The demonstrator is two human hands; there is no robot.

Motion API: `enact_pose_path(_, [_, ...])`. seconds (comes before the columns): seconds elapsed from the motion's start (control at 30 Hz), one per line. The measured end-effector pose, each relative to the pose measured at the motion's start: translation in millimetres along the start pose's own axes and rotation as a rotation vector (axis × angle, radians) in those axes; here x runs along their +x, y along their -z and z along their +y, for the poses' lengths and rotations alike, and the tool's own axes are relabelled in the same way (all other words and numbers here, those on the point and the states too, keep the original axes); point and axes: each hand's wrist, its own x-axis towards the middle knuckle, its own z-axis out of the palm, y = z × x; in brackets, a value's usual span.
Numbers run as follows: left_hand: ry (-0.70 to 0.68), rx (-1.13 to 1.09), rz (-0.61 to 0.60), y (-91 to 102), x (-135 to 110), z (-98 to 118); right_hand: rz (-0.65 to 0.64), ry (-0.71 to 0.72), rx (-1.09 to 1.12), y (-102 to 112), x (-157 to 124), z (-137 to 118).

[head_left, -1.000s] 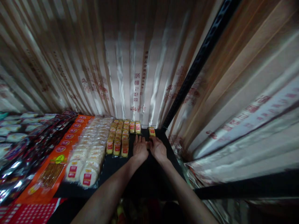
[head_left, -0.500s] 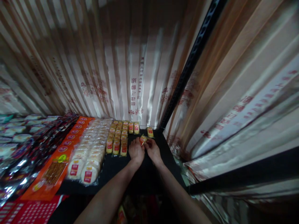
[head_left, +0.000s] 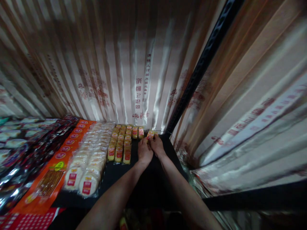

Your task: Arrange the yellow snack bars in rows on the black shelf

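Yellow packet (head_left: pixel 152 132), small and wrapped, sits near the back edge of the black shelf (head_left: pixel 165 182), straight ahead of the left hand (head_left: pixel 145 150) and the right hand (head_left: pixel 157 145). The hands come together just on the near side of it, fingers bent and fingertips overlapping its lower part: the left at its near left, the right at its near right. Neither is clearly the nearer. Because the fingers cover that part and the light is dim, I cannot tell whether either hand is gripping, whether there is one packet or two here, or which way the long axis runs.

To the left along the back, a gap separates it from two upright packets (head_left: pixel 138 132) standing side by side, their long axes upright and labels facing forward. Beyond these, further left, is a block of yellow packets (head_left: pixel 120 143) in rows, the front ones tilted back with their long sides pointing away from the person. The left hand is the nearer one to that block, though apart from it; the right hand is nearer the dark post (head_left: pixel 192 86) at the corner. Left of the block lie white round crackers (head_left: pixel 88 183) in clear wrap, then an orange bag (head_left: pixel 45 185).
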Motion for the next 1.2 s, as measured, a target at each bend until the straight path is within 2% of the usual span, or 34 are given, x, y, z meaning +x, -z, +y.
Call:
enact_pose_path(0.1, [0.105,-0.094,-0.055,-3.2,15,0,0.004,0.016,-0.178,-1,19,-5])
enact_pose_path(0.27, [0.196,-0.181,-0.083,-6.8,33,-2,0.015,0.037,-0.3,-9,35,-9])
enact_pose_path(0.5, [0.229,-0.191,-0.056,-12.9,39,-15,-0.041,0.045,-0.373,-19,43,-11])
enact_pose_path(0.63, [0.246,-0.191,-0.056,-15.6,40,-17,-0.057,0.069,-0.318,-24,44,-11])
enact_pose_path(0.83, [0.269,-0.203,-0.073,-14.7,40,-17,0.02,0.079,-0.201,-34,39,-3])
enact_pose_path(0.97, [0.271,-0.222,-0.064,-15.0,41,-17,0.009,0.105,-0.264,-35,36,-1])
enact_pose_path(1.2, [0.286,-0.23,-0.058,-13.3,41,-16,0.07,0.272,-0.489,-32,17,3])
